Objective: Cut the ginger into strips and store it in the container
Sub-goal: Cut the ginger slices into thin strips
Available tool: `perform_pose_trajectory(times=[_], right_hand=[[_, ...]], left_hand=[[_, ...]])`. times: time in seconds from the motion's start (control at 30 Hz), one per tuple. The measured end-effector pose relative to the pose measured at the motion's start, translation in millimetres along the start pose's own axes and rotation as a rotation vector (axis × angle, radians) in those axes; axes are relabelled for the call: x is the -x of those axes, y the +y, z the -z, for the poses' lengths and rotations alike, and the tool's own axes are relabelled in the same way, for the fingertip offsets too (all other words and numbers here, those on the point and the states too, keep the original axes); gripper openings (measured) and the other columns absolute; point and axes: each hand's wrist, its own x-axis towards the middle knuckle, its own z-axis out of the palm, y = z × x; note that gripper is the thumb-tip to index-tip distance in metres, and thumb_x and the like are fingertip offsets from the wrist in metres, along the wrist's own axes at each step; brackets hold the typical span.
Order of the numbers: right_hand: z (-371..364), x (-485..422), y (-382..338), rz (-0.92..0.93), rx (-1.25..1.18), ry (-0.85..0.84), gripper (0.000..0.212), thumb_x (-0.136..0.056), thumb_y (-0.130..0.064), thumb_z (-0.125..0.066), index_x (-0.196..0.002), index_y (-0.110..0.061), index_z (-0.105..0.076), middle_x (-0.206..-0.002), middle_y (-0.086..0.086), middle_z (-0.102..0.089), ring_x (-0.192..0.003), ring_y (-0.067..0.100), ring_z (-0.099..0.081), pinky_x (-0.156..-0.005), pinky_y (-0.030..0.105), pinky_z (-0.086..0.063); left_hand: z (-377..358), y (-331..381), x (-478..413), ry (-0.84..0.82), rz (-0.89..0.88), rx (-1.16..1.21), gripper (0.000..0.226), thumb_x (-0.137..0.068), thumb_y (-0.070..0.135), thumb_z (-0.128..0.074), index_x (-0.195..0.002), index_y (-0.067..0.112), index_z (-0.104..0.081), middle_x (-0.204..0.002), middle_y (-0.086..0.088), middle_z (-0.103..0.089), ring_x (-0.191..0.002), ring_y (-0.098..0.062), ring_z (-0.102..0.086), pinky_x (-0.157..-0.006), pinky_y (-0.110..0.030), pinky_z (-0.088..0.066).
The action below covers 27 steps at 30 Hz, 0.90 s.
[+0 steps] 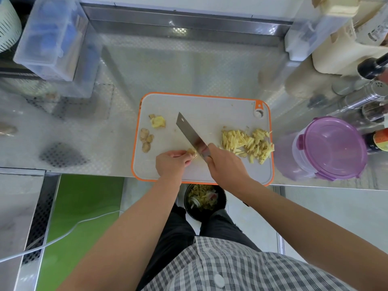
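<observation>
A person in a checked shirt slices ginger at a steel counter [189, 66]. The right hand [225, 163] is wrapped round the handle of a cleaver [189, 133], whose blade angles across a grey, orange-rimmed cutting board [201, 106]. The left hand [172, 162], fingers curled, pinches a small ginger piece [192, 152] against the board, just beside the blade. A pile of ginger strips [249, 144] lies on the board's right side. At its left lie a peeled ginger chunk [158, 122] and several unpeeled ginger knobs [146, 140]. The round plastic container [294, 156], its purple lid [333, 145] on, stands on the counter just right of the board. Below the counter's edge, between the person's legs, a dark bin [204, 199] holds peelings.
</observation>
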Motion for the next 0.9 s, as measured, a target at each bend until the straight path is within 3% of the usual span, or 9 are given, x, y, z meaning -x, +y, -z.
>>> perform_pose_trajectory(times=[0.13,0.27,0.33,0.7,0.9], right_hand=[[4,3,-2,0.024,0.063,-0.041,0.01,-0.098,-0.016,-0.037,-0.091,-0.016,-0.03,-0.062,-0.006,-0.032,-0.063,0.026,-0.044,-0.055,0.033,-0.034],[3,2,-6,-0.001,0.097,-0.061,0.002,-0.098,-0.014,-0.038,-0.099,-0.012,-0.038,-0.069,-0.001,-0.041,-0.065,0.027,-0.045,-0.057,0.033,-0.035],[1,1,-8,-0.015,0.108,-0.068,0.008,-0.097,-0.011,-0.038,-0.105,-0.011,-0.041,-0.074,0.002,-0.044,-0.065,0.026,-0.045,-0.056,0.033,-0.033],[-20,-16,-9,-0.073,0.095,-0.054,0.009,-0.097,-0.011,-0.038,-0.106,-0.01,-0.042,-0.078,0.002,-0.049,-0.075,0.032,-0.059,-0.057,0.033,-0.033],[-4,-6,-3,-0.032,0.005,-0.007,0.007,-0.099,-0.018,-0.037,-0.1,-0.012,-0.039,-0.072,-0.002,-0.042,-0.066,0.027,-0.045,-0.058,0.034,-0.034]], left_hand=[[0,0,1,0.016,-0.002,-0.002,0.018,-0.069,-0.006,-0.079,-0.066,0.01,-0.07,-0.061,-0.006,-0.07,-0.067,-0.025,-0.07,-0.086,-0.043,-0.057],[0,1,2,0.019,-0.008,0.001,0.017,-0.07,-0.006,-0.078,-0.07,0.008,-0.07,-0.071,-0.011,-0.07,-0.064,-0.02,-0.07,-0.085,-0.04,-0.057],[0,1,2,0.02,-0.009,0.004,0.017,-0.07,-0.007,-0.078,-0.071,0.008,-0.069,-0.071,-0.011,-0.069,-0.062,-0.017,-0.069,-0.084,-0.038,-0.058],[0,1,2,0.017,-0.007,0.001,0.018,-0.068,-0.007,-0.079,-0.073,0.007,-0.068,-0.073,-0.011,-0.069,-0.066,-0.021,-0.069,-0.083,-0.039,-0.058],[0,1,2,0.016,0.001,0.001,0.016,-0.067,-0.005,-0.081,-0.071,0.006,-0.069,-0.072,-0.012,-0.071,-0.067,-0.021,-0.071,-0.084,-0.038,-0.058]])
